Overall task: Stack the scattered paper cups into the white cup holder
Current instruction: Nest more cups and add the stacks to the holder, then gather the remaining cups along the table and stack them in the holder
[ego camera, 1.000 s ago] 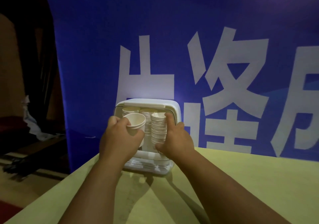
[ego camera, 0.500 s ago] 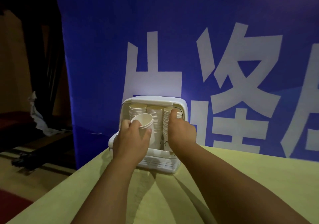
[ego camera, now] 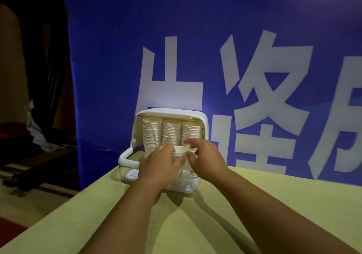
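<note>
The white cup holder (ego camera: 202, 119) stands at the far left corner of the yellow-green table (ego camera: 274, 204), its front lid dropped open. Inside it three tall stacks of paper cups (ego camera: 172, 131) stand side by side. My left hand (ego camera: 158, 165) grips a single white paper cup (ego camera: 179, 150) upright in front of the stacks, low over the opened lid. My right hand (ego camera: 203, 155) is at the cup's right side with curled fingers on its rim; motion blur hides how firmly it holds.
A large blue banner (ego camera: 215, 48) with white characters hangs right behind the holder. Left of the table's edge the floor drops away into a dark area with a white cloth (ego camera: 34, 128) and dark furniture.
My left hand lowered the cup from in front of the stack tops to down by the opened lid. My right hand left the right stack and came onto the cup.
</note>
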The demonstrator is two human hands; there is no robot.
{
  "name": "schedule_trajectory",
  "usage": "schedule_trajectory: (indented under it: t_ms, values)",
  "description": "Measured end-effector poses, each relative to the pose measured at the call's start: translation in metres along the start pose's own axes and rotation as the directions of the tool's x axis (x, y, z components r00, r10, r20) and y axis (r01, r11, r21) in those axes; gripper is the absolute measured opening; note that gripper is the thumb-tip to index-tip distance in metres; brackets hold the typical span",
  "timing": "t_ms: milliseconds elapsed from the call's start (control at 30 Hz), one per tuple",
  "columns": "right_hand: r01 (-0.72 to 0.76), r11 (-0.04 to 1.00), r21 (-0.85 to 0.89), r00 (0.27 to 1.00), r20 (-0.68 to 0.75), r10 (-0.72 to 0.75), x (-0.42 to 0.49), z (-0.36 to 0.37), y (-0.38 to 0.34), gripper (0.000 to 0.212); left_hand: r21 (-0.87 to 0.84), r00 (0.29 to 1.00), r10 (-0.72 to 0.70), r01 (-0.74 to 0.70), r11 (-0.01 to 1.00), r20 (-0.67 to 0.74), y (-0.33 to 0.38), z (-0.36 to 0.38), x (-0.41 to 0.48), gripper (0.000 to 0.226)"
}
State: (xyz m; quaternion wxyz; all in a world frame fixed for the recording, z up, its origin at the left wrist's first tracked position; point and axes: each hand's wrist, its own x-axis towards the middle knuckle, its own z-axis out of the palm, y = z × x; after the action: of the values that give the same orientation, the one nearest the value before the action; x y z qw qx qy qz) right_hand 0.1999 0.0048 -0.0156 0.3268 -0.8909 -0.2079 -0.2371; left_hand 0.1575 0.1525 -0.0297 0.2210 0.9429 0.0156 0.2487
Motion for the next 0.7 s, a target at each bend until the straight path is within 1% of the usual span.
schedule_trajectory:
  t_ms: [67,133,233,367,433,500,533,600,667,700]
  values:
    - [-0.003,1.0,0.026,0.999,0.041,0.002,-0.006,-0.002,0.007,0.024,-0.016,0.999,0.009,-0.008,1.0,0.047,0.003,0.002,-0.001,0.02]
    - [-0.008,0.999,0.035,0.999,0.042,0.007,-0.01,-0.004,0.013,0.02,-0.038,0.997,0.021,-0.019,0.999,0.077,0.004,0.004,-0.002,0.017]
    - [0.01,0.999,0.045,0.999,0.034,-0.012,-0.014,-0.005,0.015,0.022,-0.07,0.996,0.022,-0.016,0.997,0.086,0.001,0.005,0.0,0.018]
    - [0.031,0.999,0.016,0.996,0.083,-0.032,-0.02,-0.006,0.012,0.025,-0.067,0.996,0.017,-0.011,0.998,0.086,-0.005,0.005,0.001,0.018]
    - [0.014,1.0,0.027,0.998,0.065,-0.016,-0.024,-0.008,0.011,0.028,-0.085,0.994,0.008,0.001,0.996,0.113,-0.006,0.003,0.0,0.018]
    - [-0.017,0.999,0.035,0.999,0.031,0.016,-0.03,-0.014,0.011,0.031,-0.107,0.993,-0.011,0.023,0.994,0.114,-0.003,-0.001,-0.004,0.022]
    - [-0.032,0.999,0.029,0.999,0.031,0.031,-0.034,-0.019,0.012,0.03,-0.1,0.995,-0.011,0.021,0.995,0.099,-0.001,-0.004,-0.006,0.025]
    - [-0.061,0.998,0.015,0.997,0.039,0.06,-0.046,-0.036,0.017,0.025,-0.013,0.999,-0.008,0.008,1.0,0.053,0.007,-0.009,-0.012,0.03]
    - [-0.108,0.994,0.008,0.994,0.026,0.108,-0.065,-0.06,0.028,0.02,0.043,0.998,0.033,-0.03,0.999,-0.046,0.025,-0.012,-0.021,0.024]
    - [-0.128,0.992,-0.002,0.992,0.02,0.128,-0.077,-0.074,0.035,0.019,0.047,0.993,0.07,-0.066,0.997,-0.1,0.038,-0.012,-0.027,0.016]
